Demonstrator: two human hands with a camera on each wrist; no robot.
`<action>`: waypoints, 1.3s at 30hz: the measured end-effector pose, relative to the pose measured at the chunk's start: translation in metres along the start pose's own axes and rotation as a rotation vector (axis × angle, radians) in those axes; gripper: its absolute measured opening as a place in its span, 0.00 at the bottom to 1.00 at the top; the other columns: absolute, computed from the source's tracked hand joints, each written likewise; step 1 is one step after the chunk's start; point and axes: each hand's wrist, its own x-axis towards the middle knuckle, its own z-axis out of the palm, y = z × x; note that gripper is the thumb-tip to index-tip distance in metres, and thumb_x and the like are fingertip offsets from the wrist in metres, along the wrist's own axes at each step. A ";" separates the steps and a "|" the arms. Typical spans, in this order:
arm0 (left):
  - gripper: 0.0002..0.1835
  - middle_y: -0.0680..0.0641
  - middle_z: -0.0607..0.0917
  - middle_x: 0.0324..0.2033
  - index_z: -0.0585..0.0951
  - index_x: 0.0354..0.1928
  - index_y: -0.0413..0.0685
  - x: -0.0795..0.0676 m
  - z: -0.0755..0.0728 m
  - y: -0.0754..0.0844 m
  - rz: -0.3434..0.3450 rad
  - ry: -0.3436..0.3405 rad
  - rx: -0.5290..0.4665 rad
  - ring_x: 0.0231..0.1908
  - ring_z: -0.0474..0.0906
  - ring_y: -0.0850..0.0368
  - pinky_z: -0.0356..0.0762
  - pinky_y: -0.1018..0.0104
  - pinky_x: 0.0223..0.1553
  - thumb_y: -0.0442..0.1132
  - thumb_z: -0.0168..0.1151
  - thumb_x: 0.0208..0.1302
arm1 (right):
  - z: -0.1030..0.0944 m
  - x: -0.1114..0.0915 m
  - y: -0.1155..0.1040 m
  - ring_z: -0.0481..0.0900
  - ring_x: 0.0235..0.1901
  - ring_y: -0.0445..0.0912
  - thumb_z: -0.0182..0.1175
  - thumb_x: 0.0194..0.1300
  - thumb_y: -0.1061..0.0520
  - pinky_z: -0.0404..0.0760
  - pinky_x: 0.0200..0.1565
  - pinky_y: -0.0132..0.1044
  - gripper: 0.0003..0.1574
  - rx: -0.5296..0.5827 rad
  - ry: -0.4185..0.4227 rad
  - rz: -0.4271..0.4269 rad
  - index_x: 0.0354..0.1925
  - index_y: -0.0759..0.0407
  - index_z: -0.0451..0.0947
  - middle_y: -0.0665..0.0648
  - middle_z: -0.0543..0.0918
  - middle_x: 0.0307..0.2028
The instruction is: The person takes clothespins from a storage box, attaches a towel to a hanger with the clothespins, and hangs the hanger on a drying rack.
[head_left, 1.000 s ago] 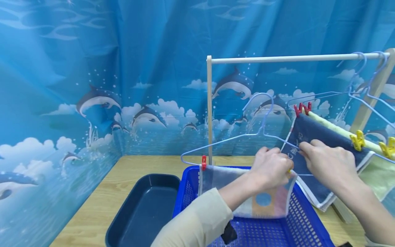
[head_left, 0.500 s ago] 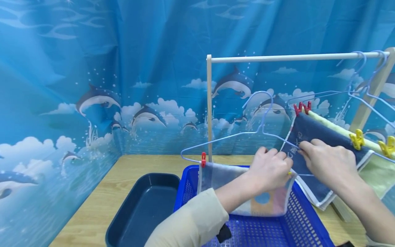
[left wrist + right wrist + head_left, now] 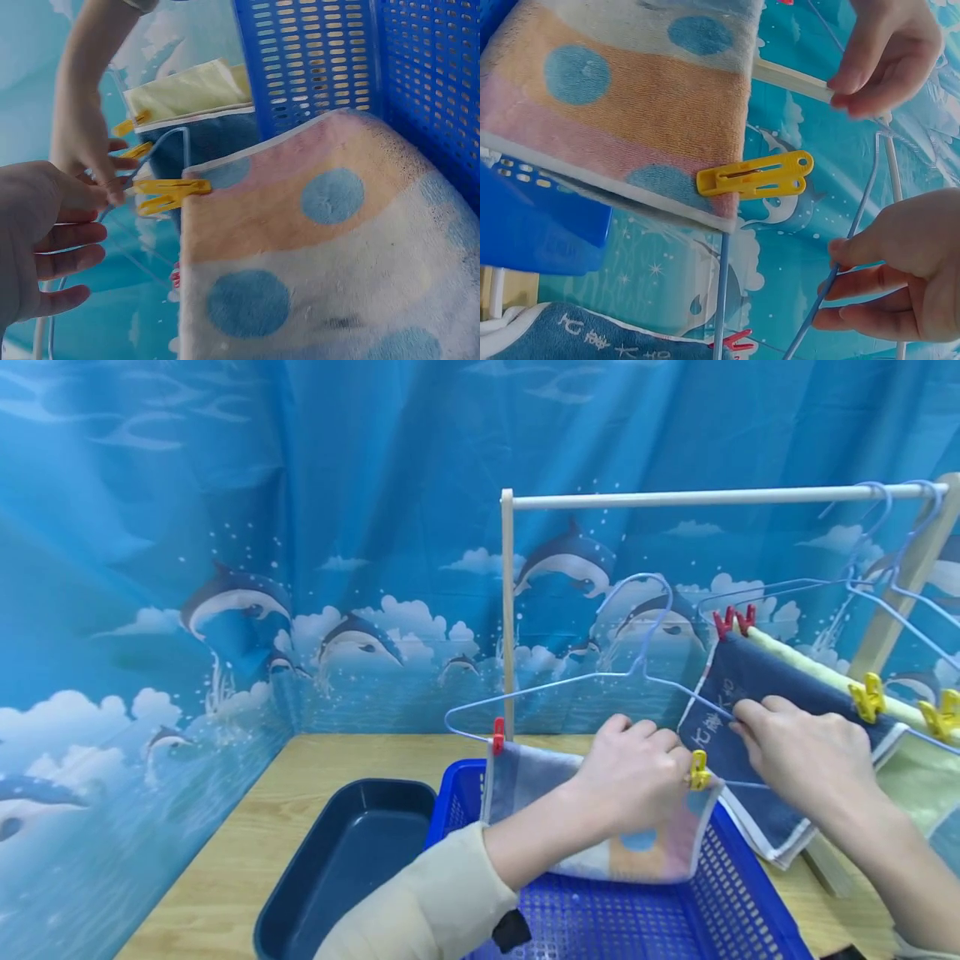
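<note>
With its thumb and fingers, my right hand (image 3: 813, 756) pinches the sloping arm of a light blue wire hanger (image 3: 551, 687). A striped towel with blue dots (image 3: 634, 94) is folded over the hanger's lower bar. At its left corner sits a red clothespin (image 3: 498, 736), and a yellow clothespin (image 3: 754, 176) grips the other corner. My left hand (image 3: 637, 768) is just beside the yellow clothespin, apart from it. In the left wrist view the left hand's fingers (image 3: 71, 264) are loosely bent and hold nothing.
A blue perforated basket (image 3: 750, 885) stands beneath the towel, with a dark tray (image 3: 352, 860) to its left. Behind, a wooden rack (image 3: 675, 499) bears hangers with a navy towel (image 3: 780, 693) and a pale yellow towel (image 3: 918, 777), pinned by red and yellow clothespins.
My left hand has let go of the yellow clothespin and drawn back slightly leftward, so the clothespin shows on the towel's corner. The hanger has risen slightly; my right hand still pinches it.
</note>
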 end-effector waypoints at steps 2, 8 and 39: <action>0.12 0.65 0.77 0.25 0.79 0.25 0.67 -0.005 -0.003 -0.007 0.009 0.040 -0.012 0.27 0.72 0.68 0.64 0.73 0.30 0.56 0.53 0.63 | -0.001 0.000 0.001 0.59 0.10 0.48 0.60 0.58 0.60 0.55 0.10 0.41 0.06 -0.001 0.008 0.002 0.26 0.58 0.73 0.52 0.68 0.17; 0.10 0.64 0.77 0.22 0.78 0.22 0.63 -0.017 -0.011 -0.026 0.016 0.002 -0.069 0.25 0.71 0.67 0.61 0.73 0.25 0.52 0.59 0.58 | -0.005 -0.001 0.004 0.61 0.11 0.50 0.59 0.60 0.60 0.57 0.11 0.43 0.05 -0.018 -0.025 0.048 0.29 0.59 0.74 0.53 0.70 0.19; 0.05 0.53 0.79 0.17 0.82 0.23 0.48 -0.083 0.021 -0.118 -0.336 0.119 -0.252 0.17 0.71 0.60 0.68 0.70 0.18 0.34 0.63 0.54 | -0.018 -0.007 0.024 0.66 0.13 0.48 0.61 0.57 0.62 0.60 0.12 0.44 0.05 -0.078 -0.003 0.112 0.28 0.63 0.74 0.56 0.72 0.17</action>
